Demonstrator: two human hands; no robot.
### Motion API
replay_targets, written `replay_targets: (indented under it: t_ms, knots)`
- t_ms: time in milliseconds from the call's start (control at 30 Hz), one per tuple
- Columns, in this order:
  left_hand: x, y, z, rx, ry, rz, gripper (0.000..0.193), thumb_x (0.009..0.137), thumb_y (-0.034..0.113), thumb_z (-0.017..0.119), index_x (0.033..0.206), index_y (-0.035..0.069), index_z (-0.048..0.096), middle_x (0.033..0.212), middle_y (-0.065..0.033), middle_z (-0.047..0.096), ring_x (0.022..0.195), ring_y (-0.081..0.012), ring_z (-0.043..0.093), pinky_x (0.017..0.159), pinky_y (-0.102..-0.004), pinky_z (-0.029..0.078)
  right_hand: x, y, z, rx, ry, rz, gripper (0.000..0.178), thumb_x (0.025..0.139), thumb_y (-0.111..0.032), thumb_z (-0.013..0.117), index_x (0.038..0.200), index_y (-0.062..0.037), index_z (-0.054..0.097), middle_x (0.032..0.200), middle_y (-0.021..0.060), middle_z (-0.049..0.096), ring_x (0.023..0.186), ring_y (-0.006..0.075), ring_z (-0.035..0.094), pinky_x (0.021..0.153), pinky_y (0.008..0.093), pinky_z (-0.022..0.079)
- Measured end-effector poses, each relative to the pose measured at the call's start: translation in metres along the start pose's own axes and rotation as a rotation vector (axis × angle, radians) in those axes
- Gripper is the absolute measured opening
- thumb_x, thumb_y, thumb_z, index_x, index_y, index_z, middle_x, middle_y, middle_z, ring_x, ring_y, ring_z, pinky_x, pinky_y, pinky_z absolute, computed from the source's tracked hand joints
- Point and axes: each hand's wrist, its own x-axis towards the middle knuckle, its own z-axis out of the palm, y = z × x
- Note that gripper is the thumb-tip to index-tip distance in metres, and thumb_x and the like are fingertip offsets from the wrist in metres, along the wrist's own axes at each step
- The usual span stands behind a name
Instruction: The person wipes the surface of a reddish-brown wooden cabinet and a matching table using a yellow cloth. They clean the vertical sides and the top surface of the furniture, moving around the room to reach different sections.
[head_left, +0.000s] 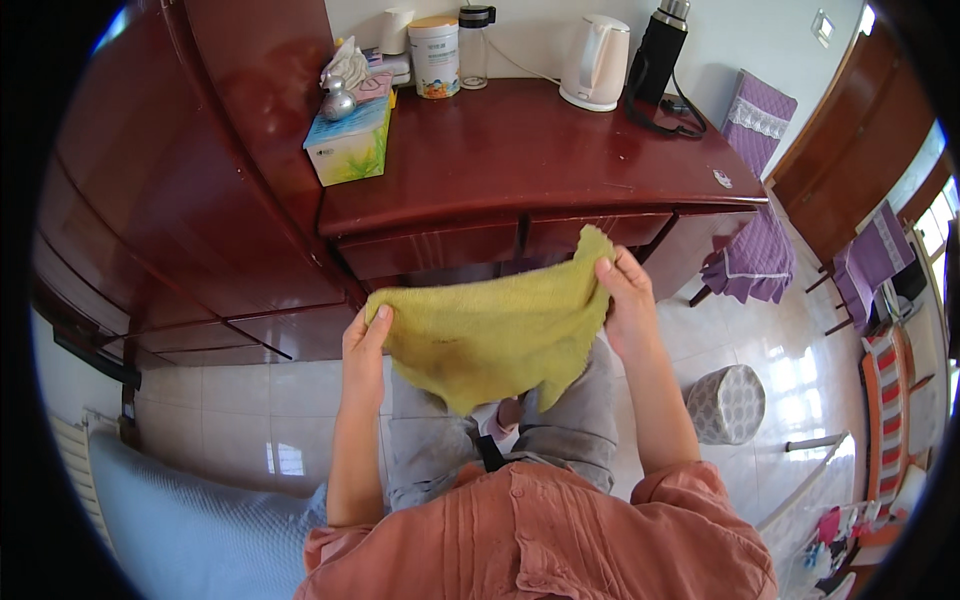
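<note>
A yellow-green cloth [490, 335] hangs spread between my two hands, in front of my lap. It sags in the middle and carries a dark stain near its lower left. My left hand [366, 345] pinches its left upper corner, thumb on top. The right upper edge is gripped by my right hand [625, 290], held a little higher, and a ragged corner sticks up beside the thumb. Just beyond the cloth stands a dark red wooden desk [500, 150] with drawers, apart from both hands.
On the desk are a tissue box [350, 140], a white canister [435, 60], a glass bottle [473, 50], a kettle [595, 65] and a black thermos [660, 50]. A wardrobe [180, 180] rises at left. A bed [200, 520] lies lower left, a round stool [727, 404] to the right.
</note>
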Motion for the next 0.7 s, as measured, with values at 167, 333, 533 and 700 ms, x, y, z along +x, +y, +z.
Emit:
replay_targets:
  t_ms: [167,333,533,700]
  knots:
    - [0.033,0.038,0.037,-0.042,-0.075,0.085,0.034,0.103,0.021,0.061,0.129,-0.001,0.065,0.121,-0.0032,0.069,0.109,-0.0109,0.061,0.098,-0.0282,0.045,0.039,-0.032,-0.007,-0.223,0.001,-0.210,0.011,0.103,-0.016,0.062,0.104,-0.0057,0.066,0.100,-0.0016,0.069,0.088,0.0063,0.062,0.079,0.0240,0.049]
    - [0.114,0.114,0.090,-0.040,-0.129,0.281,0.032,0.102,0.020,0.062,0.126,-0.001,0.066,0.117,-0.0033,0.069,0.107,-0.0125,0.061,0.097,-0.0292,0.047,0.124,-0.109,0.025,-0.575,0.125,-0.448,0.017,0.099,-0.019,0.066,0.108,-0.0049,0.070,0.094,-0.0041,0.066,0.082,0.0037,0.056,0.071,0.0209,0.044]
    - [0.185,0.200,0.125,-0.080,-0.284,0.454,0.038,0.099,0.020,0.065,0.132,0.001,0.063,0.123,-0.0036,0.068,0.110,-0.0131,0.062,0.098,-0.0308,0.046,0.188,-0.202,0.043,-0.568,0.079,-0.656,0.028,0.102,-0.028,0.065,0.116,-0.0044,0.069,0.099,-0.0015,0.070,0.088,0.0055,0.061,0.078,0.0210,0.045]
    - [0.187,0.117,0.120,0.039,-0.177,0.243,0.047,0.098,0.014,0.063,0.143,0.003,0.053,0.128,-0.0074,0.066,0.117,-0.0160,0.060,0.102,-0.0314,0.044,0.203,-0.146,0.016,-0.630,0.135,-0.505,0.022,0.098,-0.019,0.068,0.114,-0.0030,0.071,0.099,0.0018,0.073,0.088,0.0094,0.065,0.080,0.0269,0.052]
